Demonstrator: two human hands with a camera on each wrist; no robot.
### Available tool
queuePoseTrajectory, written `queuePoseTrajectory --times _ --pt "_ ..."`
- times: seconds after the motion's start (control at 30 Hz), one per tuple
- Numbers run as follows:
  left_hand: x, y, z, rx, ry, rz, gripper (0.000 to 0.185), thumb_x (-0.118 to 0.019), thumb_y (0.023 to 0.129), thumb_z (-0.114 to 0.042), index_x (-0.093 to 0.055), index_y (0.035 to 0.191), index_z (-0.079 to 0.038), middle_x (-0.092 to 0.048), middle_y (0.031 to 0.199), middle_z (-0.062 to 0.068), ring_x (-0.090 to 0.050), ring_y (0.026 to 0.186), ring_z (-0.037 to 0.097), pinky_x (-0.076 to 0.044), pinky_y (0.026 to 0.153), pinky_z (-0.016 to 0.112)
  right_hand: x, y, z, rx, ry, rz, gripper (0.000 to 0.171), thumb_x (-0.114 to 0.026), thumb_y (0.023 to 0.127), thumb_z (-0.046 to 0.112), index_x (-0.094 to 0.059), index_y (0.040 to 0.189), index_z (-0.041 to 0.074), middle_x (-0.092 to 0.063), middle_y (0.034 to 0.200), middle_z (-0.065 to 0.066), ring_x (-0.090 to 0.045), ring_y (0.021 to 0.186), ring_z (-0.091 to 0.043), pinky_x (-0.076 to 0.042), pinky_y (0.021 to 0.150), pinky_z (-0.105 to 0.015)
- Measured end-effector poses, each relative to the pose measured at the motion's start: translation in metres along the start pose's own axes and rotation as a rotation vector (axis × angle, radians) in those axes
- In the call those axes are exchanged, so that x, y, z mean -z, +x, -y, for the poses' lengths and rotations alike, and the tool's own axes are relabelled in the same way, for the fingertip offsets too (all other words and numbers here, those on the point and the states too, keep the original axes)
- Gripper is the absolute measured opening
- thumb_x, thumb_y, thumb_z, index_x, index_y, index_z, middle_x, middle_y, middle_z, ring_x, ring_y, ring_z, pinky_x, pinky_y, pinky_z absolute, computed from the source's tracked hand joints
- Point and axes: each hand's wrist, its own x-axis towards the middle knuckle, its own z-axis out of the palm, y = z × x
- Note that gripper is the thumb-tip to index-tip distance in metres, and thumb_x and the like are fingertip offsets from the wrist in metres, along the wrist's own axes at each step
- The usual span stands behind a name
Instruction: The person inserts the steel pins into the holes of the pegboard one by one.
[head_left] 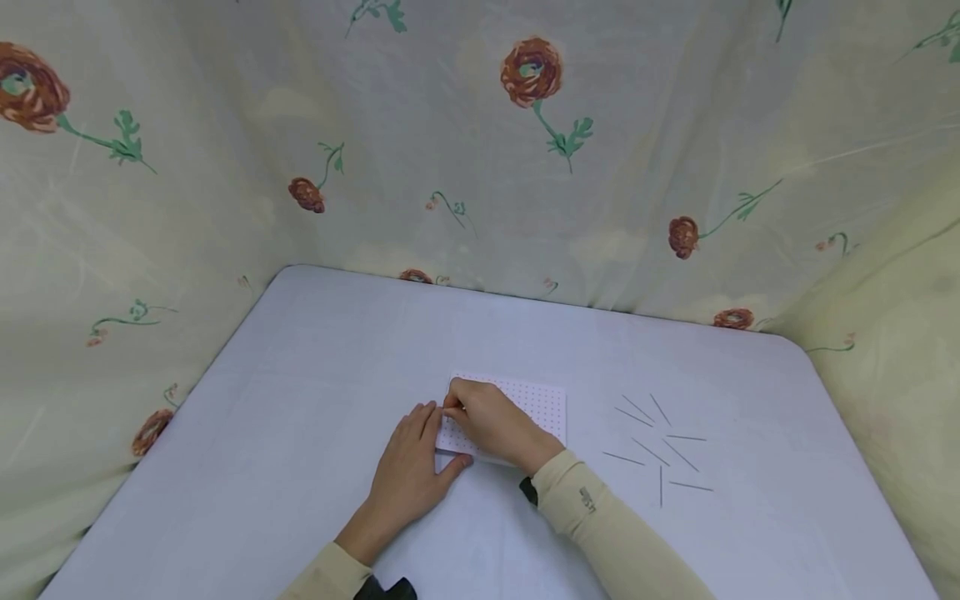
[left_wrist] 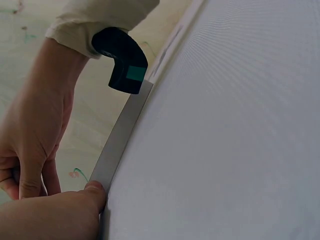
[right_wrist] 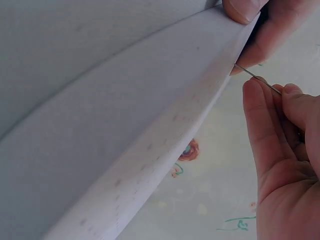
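1. Floral cloth (head_left: 187, 167) is hanging round the far and side edges of the pale table (head_left: 300, 375); its cream folds are hiding whatever is behind them.
2. Resting flat on the table, the left hand (head_left: 408, 467) is lying with straight fingers against the near left edge of the dotted white board (head_left: 540, 404), its thumb pressing at the board's near edge. The left wrist view is showing only a thumb tip on that edge.
3. Covering the board's left half, the right hand (head_left: 491, 425) is pinching a thin metal pin (right_wrist: 257, 78) between curled fingers, as the right wrist view is showing. The pin's tip is meeting the board's edge; the head view is hiding the pin entirely under the fingers.
4. Sitting near the table's middle, the board is showing only its right part with rows of red dots.
5. Lying loose to the right, well apart from the board, thin pins (head_left: 660, 442) are scattering in a fan; they are too fine to count surely.
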Motion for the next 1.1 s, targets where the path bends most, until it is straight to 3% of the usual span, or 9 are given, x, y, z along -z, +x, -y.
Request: queuePoseTrajectory --times 0.83,1.1 --pt "-0.0007 0.0008 -0.0004 -0.002 0.016 -0.006 0.083 -0.060 0.084 -0.058 -0.040 0.141 -0.002 -0.042 0.145 0.016 -0.033 0.140 0.031 -0.026 0.117 0.045 0.0000 -0.0002 -0.0003 -0.016 0.000 -0.005 0.004 -0.062 0.091 0.020 -0.059 0.092 0.017 -0.065 0.088 0.007 -0.057 0.079 -0.002 -0.051 0.073 -0.016" --pt "-0.0009 0.0008 -0.0005 -0.010 0.026 -0.017 0.081 -0.062 0.083 -0.056 -0.043 0.139 -0.001 -0.044 0.143 0.015 -0.035 0.139 0.031 -0.027 0.117 0.044 0.0052 -0.0049 -0.0072 -0.014 0.022 -0.005 0.017 -0.063 0.091 0.031 -0.061 0.099 0.016 -0.067 0.095 0.006 -0.063 0.090 -0.003 -0.054 0.078 -0.018"
